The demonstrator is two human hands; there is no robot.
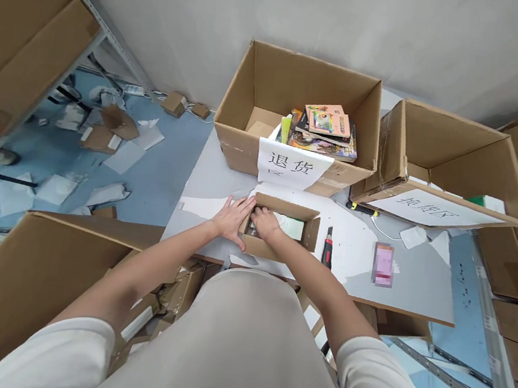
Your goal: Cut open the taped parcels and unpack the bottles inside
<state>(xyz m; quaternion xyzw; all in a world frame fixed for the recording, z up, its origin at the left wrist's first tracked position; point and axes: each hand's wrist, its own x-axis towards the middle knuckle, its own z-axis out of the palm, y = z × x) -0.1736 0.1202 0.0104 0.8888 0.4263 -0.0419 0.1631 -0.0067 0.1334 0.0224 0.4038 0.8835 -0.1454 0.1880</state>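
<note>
A small open cardboard box [311,233] sits on the table in front of me. My left hand [235,219] lies against the box's left end, fingers spread and thumb apart. Inside the box, toward its left end, is my right hand [265,223], with its fingers curled downward. What those fingers grip, if anything, is hidden by the hand. A pale green and white packet [291,226] lies in the right part of the box. Just right of the box rests a red and black utility knife [327,247].
Behind stands a large carton [237,143] holding books [327,127], beside another labelled carton [429,207]. A yellow and black tool [362,209] and a blurred pink item [384,265] lie on the table [421,298]. Paper and cardboard scraps litter the floor at left.
</note>
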